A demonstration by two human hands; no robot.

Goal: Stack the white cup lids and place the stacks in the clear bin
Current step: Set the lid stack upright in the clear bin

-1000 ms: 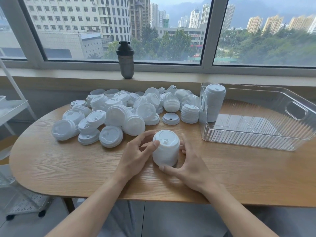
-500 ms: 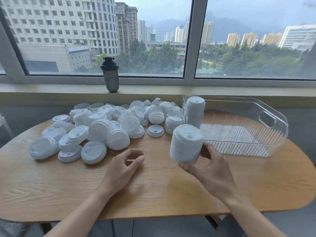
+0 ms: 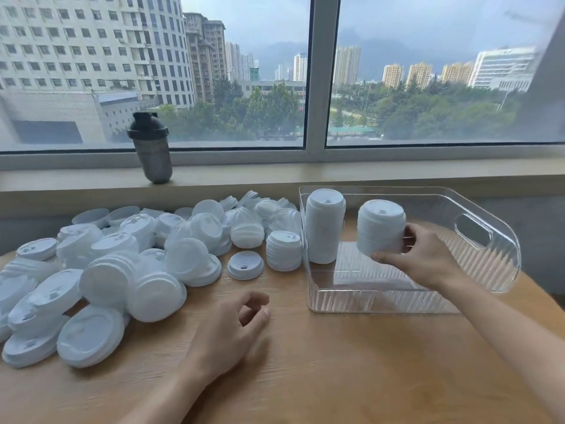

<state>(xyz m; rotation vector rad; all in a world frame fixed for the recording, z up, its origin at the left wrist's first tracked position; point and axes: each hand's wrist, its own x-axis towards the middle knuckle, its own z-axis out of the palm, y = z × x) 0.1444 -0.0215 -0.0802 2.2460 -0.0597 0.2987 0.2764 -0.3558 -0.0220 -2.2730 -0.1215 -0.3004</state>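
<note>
My right hand grips a stack of white cup lids and holds it upright over the inside of the clear bin. A taller lid stack stands in the bin's far left corner. My left hand hovers over the wooden table with loosely curled fingers and holds nothing. A big pile of loose white lids covers the table's left half. A short stack and a single lid sit just left of the bin.
A dark shaker bottle stands on the window sill behind the pile. The table's curved edge runs close behind the bin on the right. Bare wood lies in front of the bin and around my left hand.
My right hand lifted the lid stack off the table and carried it right, over the bin. My left hand let go of the stack and stayed near the table's middle.
</note>
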